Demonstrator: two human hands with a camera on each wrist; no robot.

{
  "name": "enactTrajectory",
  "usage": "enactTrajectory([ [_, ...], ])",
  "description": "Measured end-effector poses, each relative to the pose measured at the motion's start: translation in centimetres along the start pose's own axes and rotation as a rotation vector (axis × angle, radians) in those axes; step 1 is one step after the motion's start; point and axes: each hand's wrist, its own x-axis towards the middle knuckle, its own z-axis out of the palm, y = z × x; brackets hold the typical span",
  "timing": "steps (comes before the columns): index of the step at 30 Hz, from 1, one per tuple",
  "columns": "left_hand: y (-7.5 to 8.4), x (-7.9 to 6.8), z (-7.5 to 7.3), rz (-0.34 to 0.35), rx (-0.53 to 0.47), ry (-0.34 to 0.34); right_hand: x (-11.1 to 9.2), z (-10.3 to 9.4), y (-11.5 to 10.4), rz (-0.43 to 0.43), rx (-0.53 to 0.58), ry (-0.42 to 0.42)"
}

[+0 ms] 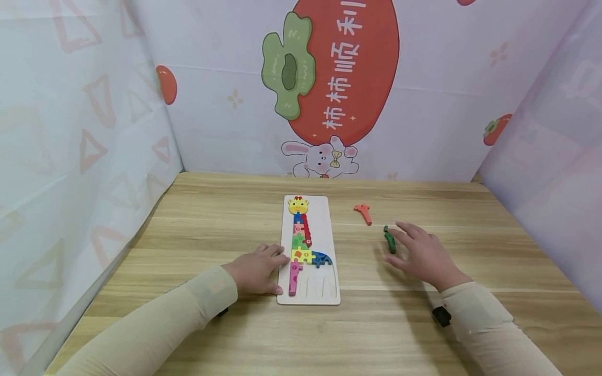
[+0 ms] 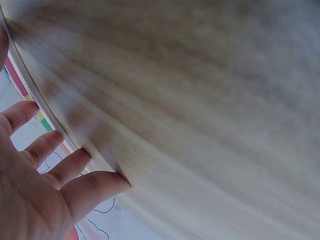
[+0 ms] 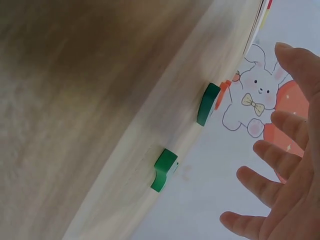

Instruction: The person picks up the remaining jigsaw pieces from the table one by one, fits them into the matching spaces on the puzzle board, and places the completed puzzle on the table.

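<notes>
A giraffe jigsaw board (image 1: 322, 224) lies on the table, its yellow head (image 1: 298, 205) at the far end. Coloured pieces fill the neck and body, and a pink leg piece (image 1: 293, 279) lies at the near left; bare leg slots show beside it. My left hand (image 1: 256, 269) rests along the board's left edge, fingers spread and holding nothing. To the right, my right hand (image 1: 425, 256) hovers with parted fingers close to a dark green puzzle piece (image 1: 391, 243). In the right wrist view two green bits show, one a green block (image 3: 164, 170); whether they join is unclear.
An orange leg-shaped piece (image 1: 364, 213) lies right of the board, farther back than the green one. Printed cloth walls (image 1: 226, 136) close off the wood-grain table (image 1: 207, 209) at the back and both sides. A black object (image 1: 441, 316) is by the right wrist.
</notes>
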Motion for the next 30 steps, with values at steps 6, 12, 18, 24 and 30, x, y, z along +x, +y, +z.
enactTrajectory([
  [6, 0.0, 0.0, 0.0, -0.003, -0.003, -0.002, -0.2, -0.1, 0.3, 0.010, -0.001, -0.004],
  [12, 0.0, 0.0, 0.0, -0.004, 0.001, 0.002, -0.3, -0.2, 0.7, 0.022, -0.004, -0.017],
  [18, 0.0, 0.0, 0.1, -0.005, 0.002, 0.005, -0.4, -0.3, 1.1, 0.048, 0.018, -0.043],
  [24, -0.1, 0.0, 0.1, -0.006, 0.005, 0.007, -0.5, -0.4, 1.5, 0.074, 0.027, -0.071],
  [30, -0.1, 0.1, 0.2, -0.005, 0.006, 0.007, -0.6, -0.5, 2.0, 0.083, 0.019, -0.092],
])
